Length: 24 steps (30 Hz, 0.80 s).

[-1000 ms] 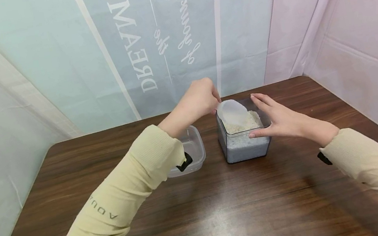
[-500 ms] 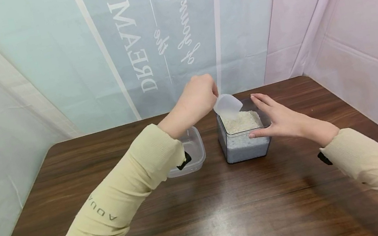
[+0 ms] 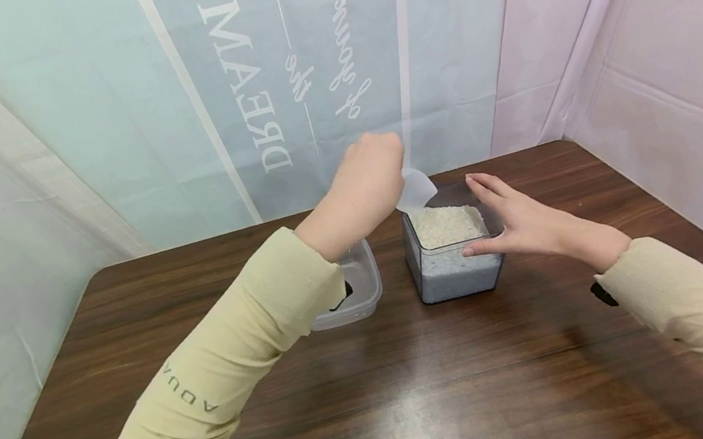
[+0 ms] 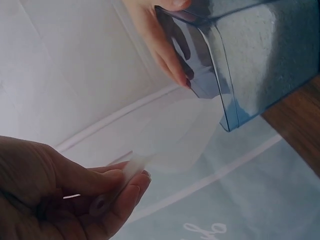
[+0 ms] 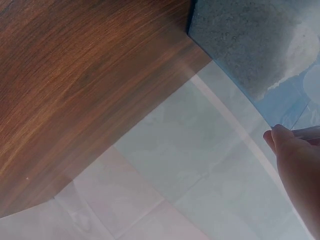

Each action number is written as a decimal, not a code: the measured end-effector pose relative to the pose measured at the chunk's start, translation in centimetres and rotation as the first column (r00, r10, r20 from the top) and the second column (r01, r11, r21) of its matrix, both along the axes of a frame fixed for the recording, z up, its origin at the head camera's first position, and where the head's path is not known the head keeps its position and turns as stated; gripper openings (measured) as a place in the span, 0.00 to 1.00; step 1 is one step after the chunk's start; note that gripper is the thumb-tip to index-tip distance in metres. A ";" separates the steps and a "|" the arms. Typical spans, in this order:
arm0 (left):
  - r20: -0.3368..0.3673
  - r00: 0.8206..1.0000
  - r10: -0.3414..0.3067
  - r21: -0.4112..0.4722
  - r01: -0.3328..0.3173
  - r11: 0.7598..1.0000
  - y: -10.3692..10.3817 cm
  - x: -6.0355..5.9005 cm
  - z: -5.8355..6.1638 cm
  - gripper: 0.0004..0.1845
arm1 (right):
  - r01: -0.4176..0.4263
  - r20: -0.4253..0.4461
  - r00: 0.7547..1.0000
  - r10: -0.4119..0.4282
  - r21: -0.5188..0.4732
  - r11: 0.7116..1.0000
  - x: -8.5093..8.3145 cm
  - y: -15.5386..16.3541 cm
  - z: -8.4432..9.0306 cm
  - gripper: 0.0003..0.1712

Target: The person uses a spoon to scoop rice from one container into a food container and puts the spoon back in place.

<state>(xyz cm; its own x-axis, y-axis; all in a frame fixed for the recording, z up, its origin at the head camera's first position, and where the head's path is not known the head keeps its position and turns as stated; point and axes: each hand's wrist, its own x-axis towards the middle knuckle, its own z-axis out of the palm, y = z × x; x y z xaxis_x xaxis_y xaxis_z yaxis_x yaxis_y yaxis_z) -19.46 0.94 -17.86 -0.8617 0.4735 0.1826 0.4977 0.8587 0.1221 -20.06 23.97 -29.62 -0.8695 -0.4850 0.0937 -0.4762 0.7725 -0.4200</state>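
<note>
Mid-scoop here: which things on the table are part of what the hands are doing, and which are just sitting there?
In use:
- white scoop, pinched by the left hand
- square clear container of pale grain, steadied by the right hand

Just sitting there:
- clear tub to the left of the container, partly hidden by the left sleeve
- printed backdrop behind the table

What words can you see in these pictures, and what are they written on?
"DREAMS", mirrored, on the backdrop sheet.
"the" and "of your", mirrored script, on the same sheet.
"AOU", on the left sleeve; more letters may be hidden.
Larger letters at the sheet's top edge are cut off, unreadable.
</note>
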 end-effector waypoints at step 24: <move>-0.062 0.993 -0.096 -0.268 0.076 0.960 2.6 0.2 -0.4 0.12 | -0.009 -0.021 1.000 0.008 -0.013 1.000 0.0 0.1 -0.1 0.61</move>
<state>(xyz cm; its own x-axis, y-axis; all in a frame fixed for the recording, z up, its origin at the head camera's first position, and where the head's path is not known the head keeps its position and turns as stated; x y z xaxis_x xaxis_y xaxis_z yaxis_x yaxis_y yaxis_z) -19.23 3.53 -18.21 -0.8044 0.5852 0.1021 0.5701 0.8088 -0.1442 -20.09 24.03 -29.69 -0.8631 -0.4911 0.1181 -0.4916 0.7629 -0.4199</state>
